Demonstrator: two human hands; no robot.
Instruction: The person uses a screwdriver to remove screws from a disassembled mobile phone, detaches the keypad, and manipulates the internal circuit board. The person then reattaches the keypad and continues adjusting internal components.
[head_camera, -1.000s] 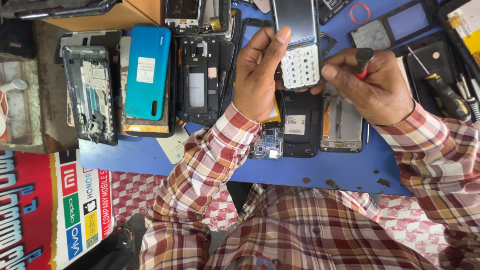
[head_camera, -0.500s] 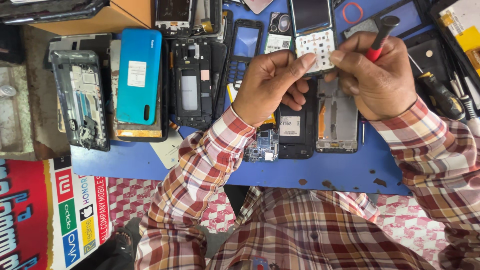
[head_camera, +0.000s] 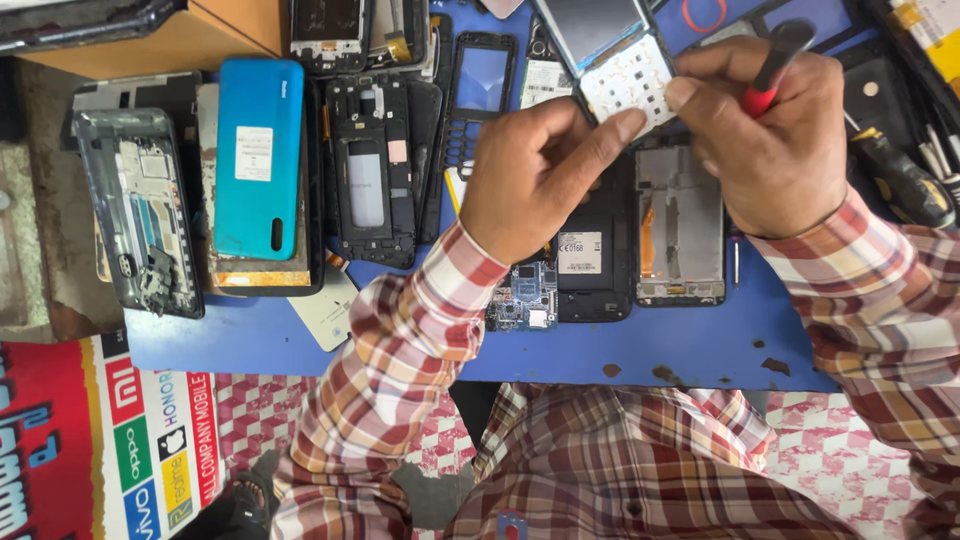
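blue mat (head_camera: 640, 350) under opened phones, and our two hands at a keypad board.
we see a teal phone back (head_camera: 258, 158) lying far left; our left hand (head_camera: 535, 180) and right hand (head_camera: 775, 150) pinch the white keypad board (head_camera: 625, 85) above the mat, with a red-handled screwdriver (head_camera: 772, 70) clamped in the right fist.

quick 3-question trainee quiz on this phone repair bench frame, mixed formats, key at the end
1. True or false: the right hand holds a red-handled screwdriver.
2. The left hand touches: A) blue phone cover B) white keypad board C) small circuit board?
3. What colour is the work mat?

Key: 1 true. 2 B. 3 blue.
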